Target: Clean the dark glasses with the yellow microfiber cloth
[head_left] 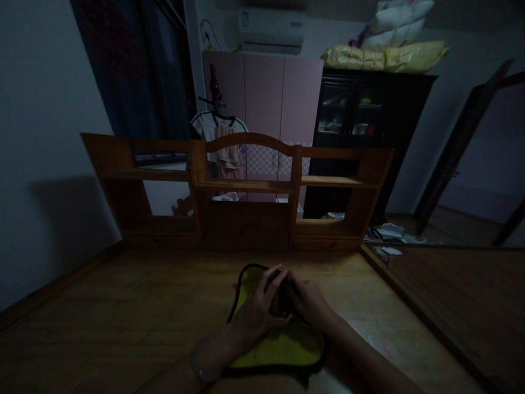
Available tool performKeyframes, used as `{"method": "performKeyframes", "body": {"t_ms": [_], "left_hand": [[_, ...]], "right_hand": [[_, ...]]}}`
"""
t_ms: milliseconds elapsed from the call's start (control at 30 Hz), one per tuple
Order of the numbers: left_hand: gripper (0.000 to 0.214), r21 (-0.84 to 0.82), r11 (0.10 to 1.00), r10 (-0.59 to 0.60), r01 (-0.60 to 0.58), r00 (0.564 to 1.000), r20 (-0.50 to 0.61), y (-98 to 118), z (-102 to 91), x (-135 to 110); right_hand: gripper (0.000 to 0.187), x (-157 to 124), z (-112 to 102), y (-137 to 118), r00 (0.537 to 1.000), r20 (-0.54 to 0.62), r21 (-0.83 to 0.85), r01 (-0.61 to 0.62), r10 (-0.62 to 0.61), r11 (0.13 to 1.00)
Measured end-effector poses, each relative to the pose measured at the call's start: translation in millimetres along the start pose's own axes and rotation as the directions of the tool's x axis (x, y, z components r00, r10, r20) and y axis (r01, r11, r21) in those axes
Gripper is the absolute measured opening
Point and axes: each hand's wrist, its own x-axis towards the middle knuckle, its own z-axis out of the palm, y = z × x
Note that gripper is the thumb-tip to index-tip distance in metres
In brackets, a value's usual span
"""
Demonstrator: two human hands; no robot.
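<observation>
A yellow-green cloth [283, 350] with black edging lies on the wooden surface in front of me. Over its upper part, a small dark object [280, 303] sits between my two hands; the dim light hides what kind it is. My left hand [255, 309] curves around its left side, thumb along the near edge and fingers reaching over the far side. From the right, my right hand [308, 301] presses on the object with bent fingers. The fingertips of both hands come close together at the top. A thin bracelet [200, 369] circles my left wrist.
A wooden shelf unit [246, 227] with small drawers stands along the far edge. A raised wooden rim [418, 306] borders the right side, and a white wall [49, 219] is at left. Behind are a pink wardrobe [264, 98], hanging clothes [227, 145] and a dark cabinet [394, 109].
</observation>
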Motion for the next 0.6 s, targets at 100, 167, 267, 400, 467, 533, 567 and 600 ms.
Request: {"method": "performKeyframes", "body": {"t_ms": [100, 167, 267, 400, 467, 533, 567, 600], "left_hand": [[0.090, -0.004, 1.000, 0.012, -0.012, 1.000, -0.010, 0.4, -0.5, 0.4], [0.088, -0.005, 1.000, 0.017, -0.018, 1.000, -0.023, 0.4, -0.3, 0.9], [0.087, -0.004, 1.000, 0.024, -0.024, 0.999, -0.034, 0.0, 0.0, 1.4], [0.085, 0.007, 0.999, 0.047, -0.047, 0.997, -0.069, -2.1, 1.3, 0.7], [0.083, 0.004, 0.999, 0.035, -0.035, 0.996, -0.085, -3.0, 2.2, -0.2], [0.082, 0.000, 1.000, 0.023, -0.024, 0.996, -0.087, -3.4, 2.8, -1.0], [0.082, -0.002, 1.000, 0.023, -0.023, 0.996, -0.087, -3.6, 3.0, -1.4], [0.082, -0.004, 1.000, 0.025, -0.026, 0.996, -0.085, -3.8, 3.1, -1.7]], "right_hand": [[0.021, -0.3, -1.2, 0.0, 1.000, 0.008, 0.013, 0.000, 0.000, 1.000], [0.020, -0.4, -1.3, 1.3, 1.000, 0.008, 0.002, 0.004, -0.004, 1.000], [0.022, -0.7, -1.2, 3.1, 1.000, 0.012, -0.019, 0.013, -0.013, 1.000], [0.024, -1.9, -2.4, 2.0, 1.000, 0.006, -0.055, 0.026, -0.025, 0.998], [0.025, -2.5, -3.4, 0.3, 1.000, -0.008, -0.086, 0.029, -0.030, 0.996], [0.028, -2.9, -4.3, -1.3, 0.999, -0.017, -0.102, 0.031, -0.033, 0.994], [0.030, -3.1, -4.6, -2.0, 0.999, -0.018, -0.100, 0.031, -0.033, 0.994], [0.032, -3.3, -4.9, -2.5, 0.999, -0.019, -0.095, 0.030, -0.032, 0.995]]}}
